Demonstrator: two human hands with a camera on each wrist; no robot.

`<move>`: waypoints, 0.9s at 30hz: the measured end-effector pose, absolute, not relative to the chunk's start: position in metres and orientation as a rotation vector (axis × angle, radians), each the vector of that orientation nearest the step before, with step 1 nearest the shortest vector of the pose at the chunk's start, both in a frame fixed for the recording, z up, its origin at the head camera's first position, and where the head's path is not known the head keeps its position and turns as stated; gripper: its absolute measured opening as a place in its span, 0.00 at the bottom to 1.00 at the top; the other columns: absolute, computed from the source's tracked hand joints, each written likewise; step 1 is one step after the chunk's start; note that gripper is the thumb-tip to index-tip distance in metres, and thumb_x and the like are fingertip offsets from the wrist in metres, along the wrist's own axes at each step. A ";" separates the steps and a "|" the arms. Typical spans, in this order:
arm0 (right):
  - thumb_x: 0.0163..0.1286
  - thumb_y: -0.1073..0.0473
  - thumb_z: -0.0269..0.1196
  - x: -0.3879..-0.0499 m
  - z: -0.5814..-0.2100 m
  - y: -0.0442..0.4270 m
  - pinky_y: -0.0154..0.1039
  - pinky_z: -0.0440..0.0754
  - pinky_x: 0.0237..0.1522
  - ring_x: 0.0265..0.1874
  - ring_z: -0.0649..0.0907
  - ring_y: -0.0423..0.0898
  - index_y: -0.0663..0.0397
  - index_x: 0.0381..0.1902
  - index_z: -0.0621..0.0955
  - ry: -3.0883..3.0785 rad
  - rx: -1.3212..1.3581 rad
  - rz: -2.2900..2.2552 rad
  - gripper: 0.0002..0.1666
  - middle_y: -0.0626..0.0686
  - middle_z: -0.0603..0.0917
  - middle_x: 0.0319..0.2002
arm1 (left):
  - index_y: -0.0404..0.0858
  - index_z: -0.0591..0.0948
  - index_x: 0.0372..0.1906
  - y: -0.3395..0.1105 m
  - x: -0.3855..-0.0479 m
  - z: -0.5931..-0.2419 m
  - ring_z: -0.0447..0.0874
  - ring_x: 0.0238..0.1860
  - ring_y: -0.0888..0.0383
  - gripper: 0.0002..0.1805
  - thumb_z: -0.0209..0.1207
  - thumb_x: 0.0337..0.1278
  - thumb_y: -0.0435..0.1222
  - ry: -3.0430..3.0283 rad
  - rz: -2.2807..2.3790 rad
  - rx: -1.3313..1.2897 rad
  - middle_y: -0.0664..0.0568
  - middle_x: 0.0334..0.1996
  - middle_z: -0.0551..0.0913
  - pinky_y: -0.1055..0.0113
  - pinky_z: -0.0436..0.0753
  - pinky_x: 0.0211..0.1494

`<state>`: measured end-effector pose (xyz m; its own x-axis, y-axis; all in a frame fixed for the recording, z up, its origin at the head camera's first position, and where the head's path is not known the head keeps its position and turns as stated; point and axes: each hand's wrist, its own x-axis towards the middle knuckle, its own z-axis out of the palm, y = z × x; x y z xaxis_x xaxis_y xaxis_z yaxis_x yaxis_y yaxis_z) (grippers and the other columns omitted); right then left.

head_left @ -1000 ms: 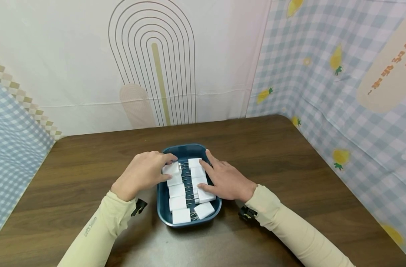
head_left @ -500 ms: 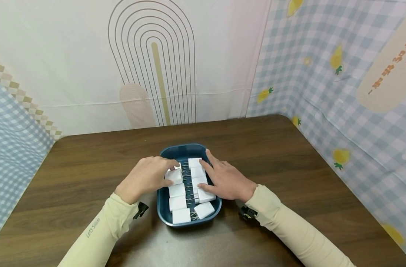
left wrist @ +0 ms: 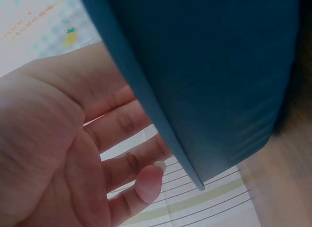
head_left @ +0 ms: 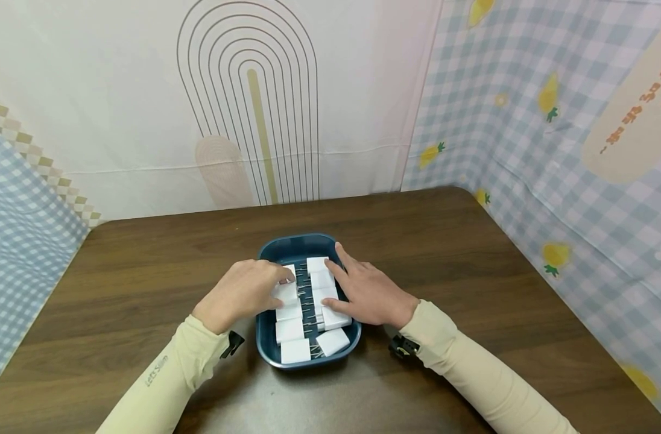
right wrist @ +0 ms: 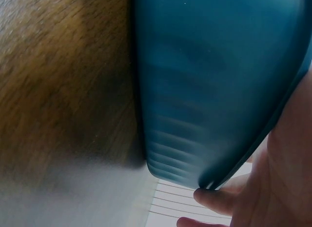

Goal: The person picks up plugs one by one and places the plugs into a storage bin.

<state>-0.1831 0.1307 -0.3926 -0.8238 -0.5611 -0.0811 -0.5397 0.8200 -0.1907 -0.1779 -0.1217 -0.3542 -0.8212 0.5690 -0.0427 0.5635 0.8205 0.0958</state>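
Note:
A dark blue tray holds white charger plugs in two columns, metal prongs pointing inward. At the left column, my left hand reaches over the rim and pinches a white charger plug between thumb and fingers. My right hand lies over the right rim with spread fingers resting on the right column's plugs. In the left wrist view, the tray's outer wall hides the left fingertips. The right wrist view shows the tray wall beside the right hand.
The tray stands on a brown wooden table. One plug lies askew at the near right corner of the tray. A white patterned cloth hangs behind the table, and a checked cloth hangs on the right.
My left hand has moved toward me and slightly right, bringing the pinched plug down along the left column. Another plug now shows beyond it. The right hand has stayed still.

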 end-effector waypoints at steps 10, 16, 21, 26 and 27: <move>0.73 0.30 0.52 -0.184 -0.390 0.129 0.57 0.65 0.76 0.78 0.63 0.57 0.51 0.81 0.56 2.870 -0.869 -0.246 0.50 0.60 0.42 0.83 | 0.47 0.89 0.52 -0.122 -0.179 -0.357 0.87 0.42 0.57 0.22 0.76 0.49 0.45 2.918 0.102 0.906 0.52 0.49 0.90 0.56 0.87 0.51; 0.73 0.30 0.53 -0.184 -0.390 0.129 0.57 0.65 0.76 0.78 0.63 0.57 0.51 0.81 0.56 2.874 -0.863 -0.237 0.50 0.60 0.42 0.83 | 0.47 0.89 0.52 -0.123 -0.177 -0.358 0.88 0.45 0.55 0.22 0.75 0.49 0.45 2.937 0.108 0.903 0.52 0.50 0.90 0.55 0.87 0.53; 0.73 0.30 0.53 -0.183 -0.390 0.127 0.57 0.64 0.77 0.78 0.63 0.57 0.50 0.81 0.56 2.866 -0.857 -0.239 0.50 0.59 0.42 0.83 | 0.46 0.88 0.52 -0.125 -0.175 -0.362 0.87 0.48 0.53 0.22 0.75 0.50 0.45 2.948 0.134 0.889 0.50 0.52 0.89 0.54 0.87 0.55; 0.72 0.29 0.54 -0.182 -0.390 0.128 0.56 0.64 0.77 0.78 0.63 0.57 0.50 0.81 0.55 2.870 -0.844 -0.225 0.51 0.59 0.42 0.83 | 0.46 0.87 0.55 -0.128 -0.172 -0.368 0.86 0.52 0.51 0.24 0.74 0.51 0.46 2.963 0.174 0.880 0.49 0.55 0.88 0.53 0.86 0.57; 0.72 0.29 0.54 -0.181 -0.390 0.128 0.56 0.64 0.77 0.78 0.64 0.57 0.50 0.81 0.56 2.875 -0.842 -0.219 0.51 0.59 0.43 0.83 | 0.47 0.87 0.55 -0.128 -0.172 -0.369 0.86 0.52 0.51 0.24 0.74 0.52 0.46 2.968 0.180 0.881 0.49 0.55 0.88 0.53 0.86 0.57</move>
